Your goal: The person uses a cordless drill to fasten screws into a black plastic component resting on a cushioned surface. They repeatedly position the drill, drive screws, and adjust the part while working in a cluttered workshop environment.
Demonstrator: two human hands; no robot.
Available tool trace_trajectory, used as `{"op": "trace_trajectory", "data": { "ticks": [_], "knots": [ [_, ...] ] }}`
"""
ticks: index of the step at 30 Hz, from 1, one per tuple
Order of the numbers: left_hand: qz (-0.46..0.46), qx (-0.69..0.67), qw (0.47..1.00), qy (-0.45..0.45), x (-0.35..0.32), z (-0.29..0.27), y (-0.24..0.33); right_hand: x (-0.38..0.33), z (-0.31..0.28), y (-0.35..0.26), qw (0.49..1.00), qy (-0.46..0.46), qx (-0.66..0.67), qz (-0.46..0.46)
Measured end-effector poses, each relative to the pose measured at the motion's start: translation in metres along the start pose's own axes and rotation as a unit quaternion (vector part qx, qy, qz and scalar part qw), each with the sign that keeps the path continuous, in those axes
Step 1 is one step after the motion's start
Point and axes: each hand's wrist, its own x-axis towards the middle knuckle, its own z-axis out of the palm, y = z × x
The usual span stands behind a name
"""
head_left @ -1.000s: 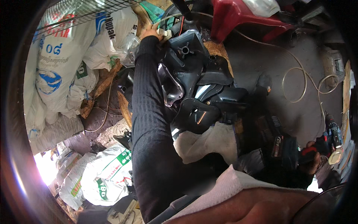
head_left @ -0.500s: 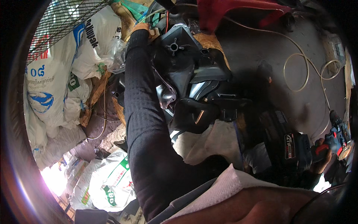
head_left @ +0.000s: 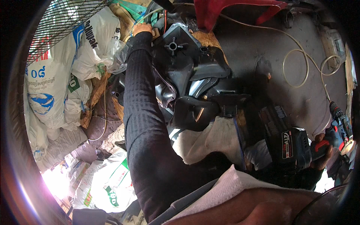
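My right hand (head_left: 321, 154) is wrapped round the handle of a dark cordless drill (head_left: 339, 127) with red accents, at the far right. Its bulky battery pack (head_left: 285, 140) points left towards my lap. Stretched far forward, my left hand (head_left: 143, 28) is at the upper left edge of a heap of black moulded plastic parts (head_left: 182, 63). Its fingers are too small and partly hidden to tell what they grip. A thin clear hose or cord lies close to them.
White printed sacks (head_left: 48, 86) stand along the left, under a wire fan guard (head_left: 60, 26). Something red (head_left: 232, 9) hangs over the far edge. A thin clear hose (head_left: 287, 71) loops across the dark floor at right. Pale cloth (head_left: 206, 140) lies before the heap.
The drill has tilted, its chuck and battery end rising slightly in view. My left hand stays at the far end of the heap, with its back showing more.
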Motion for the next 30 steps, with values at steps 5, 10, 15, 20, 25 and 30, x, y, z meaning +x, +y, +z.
{"op": "trace_trajectory", "data": {
  "ticks": [5, 10, 15, 20, 25, 30],
  "knots": [
    [0.013, 0.077, 0.994, 0.077, -0.011, 0.008, 0.022, -0.002, -0.004, -0.003, 1.000, 0.010, -0.003, -0.003],
    [-0.092, 0.044, 0.989, 0.106, 0.002, 0.013, 0.012, -0.005, 0.004, 0.000, 1.000, 0.013, -0.011, -0.002],
    [-0.131, 0.007, 0.989, 0.075, 0.008, 0.032, 0.006, -0.005, 0.004, -0.003, 1.000, 0.014, -0.015, 0.002],
    [-0.122, -0.012, 0.992, 0.035, 0.002, 0.020, 0.016, -0.011, 0.007, -0.005, 0.999, 0.024, -0.023, 0.008],
    [-0.098, 0.009, 0.984, 0.152, -0.021, 0.011, 0.009, -0.020, 0.022, -0.003, 0.999, 0.020, -0.010, 0.029],
    [-0.020, -0.127, 0.988, 0.089, -0.125, -0.112, 0.030, -0.003, -0.019, 0.006, 0.943, -0.323, 0.057, 0.059]
  ]
}}
